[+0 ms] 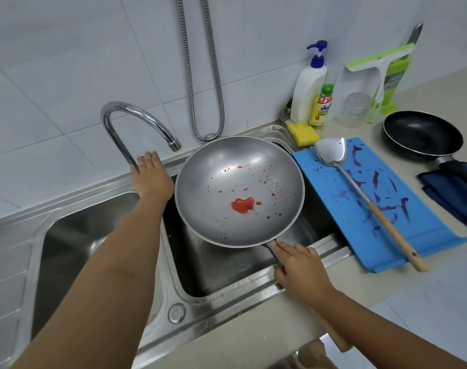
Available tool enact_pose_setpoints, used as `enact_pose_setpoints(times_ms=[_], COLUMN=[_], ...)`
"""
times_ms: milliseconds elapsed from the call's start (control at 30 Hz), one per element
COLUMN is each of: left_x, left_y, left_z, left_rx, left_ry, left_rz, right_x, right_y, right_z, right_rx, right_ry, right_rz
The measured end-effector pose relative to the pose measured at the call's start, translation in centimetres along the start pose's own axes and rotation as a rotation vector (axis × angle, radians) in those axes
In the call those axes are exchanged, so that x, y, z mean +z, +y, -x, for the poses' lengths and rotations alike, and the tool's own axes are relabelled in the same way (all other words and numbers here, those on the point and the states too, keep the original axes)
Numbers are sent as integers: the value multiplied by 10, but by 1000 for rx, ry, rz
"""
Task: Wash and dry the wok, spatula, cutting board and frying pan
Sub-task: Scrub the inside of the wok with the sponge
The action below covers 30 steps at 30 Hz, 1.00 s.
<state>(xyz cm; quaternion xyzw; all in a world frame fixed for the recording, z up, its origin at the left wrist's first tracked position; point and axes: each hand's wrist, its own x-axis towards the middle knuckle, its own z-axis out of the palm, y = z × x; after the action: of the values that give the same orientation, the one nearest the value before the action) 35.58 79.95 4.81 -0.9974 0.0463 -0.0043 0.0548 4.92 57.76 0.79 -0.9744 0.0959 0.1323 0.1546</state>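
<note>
White-tiled kitchen, steel sink (99, 198) set in the bench (360, 286). The right grip (299, 265) clasps the wok (240, 169) by its handle, over the right basin, red sauce (243, 205) inside. At the wok's ten o'clock the left grip (152, 177) sits at the foot of the tap (126, 113); clasping or not, I cannot tell. Wok-washing seems just begun; next, water must run.

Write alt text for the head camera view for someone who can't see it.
The right hand holds a red-spattered wok over the sink while the left hand reaches the faucet; a spatula lies on a stained blue cutting board.
</note>
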Motion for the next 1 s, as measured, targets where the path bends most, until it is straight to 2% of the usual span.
enact_pose_setpoints(times_ms=[267, 567, 1000], left_x=[20, 40, 56], left_y=[-3, -5, -8], left_z=[22, 59, 79], left_rx=[-43, -66, -24], left_ry=[63, 58, -1], left_rz=[-24, 157, 185], right_x=[-2, -2, 1], right_y=[-2, -3, -1], right_z=[3, 4, 2], right_rx=[5, 3, 2], right_ry=[-7, -5, 10], right_rz=[-3, -16, -12])
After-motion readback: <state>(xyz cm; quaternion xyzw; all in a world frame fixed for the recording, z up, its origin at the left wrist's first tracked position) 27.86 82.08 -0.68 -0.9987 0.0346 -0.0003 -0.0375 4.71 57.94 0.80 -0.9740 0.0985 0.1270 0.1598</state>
